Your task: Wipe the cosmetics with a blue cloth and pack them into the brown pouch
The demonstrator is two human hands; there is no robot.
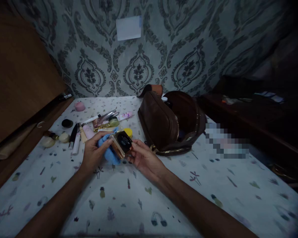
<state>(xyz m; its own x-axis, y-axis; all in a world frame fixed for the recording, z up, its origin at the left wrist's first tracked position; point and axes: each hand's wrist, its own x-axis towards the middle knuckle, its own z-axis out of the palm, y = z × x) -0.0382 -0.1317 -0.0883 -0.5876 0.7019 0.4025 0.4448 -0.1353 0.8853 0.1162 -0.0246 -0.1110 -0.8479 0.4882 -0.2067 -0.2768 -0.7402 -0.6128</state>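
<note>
The left hand (93,149) grasps a soft, blue cloth (111,156) together with one side of a square, black-and-gold box (122,144); the fingers of the right hand (147,158) pinch the other side. The box is over the white, patterned tablecloth (123,208), near the open, brown leather bag (158,122). The present step seems to be wiping, which calls next for a steady grip and a gentle turning.

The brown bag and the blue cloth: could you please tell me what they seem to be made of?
Brown bag: probably leather or imitation leather, smooth with a dull sheen; its zip looks metal, from the gold-toned teeth. Blue cloth: likely soft fabric, matte and bunched; fibre unclear.
</note>
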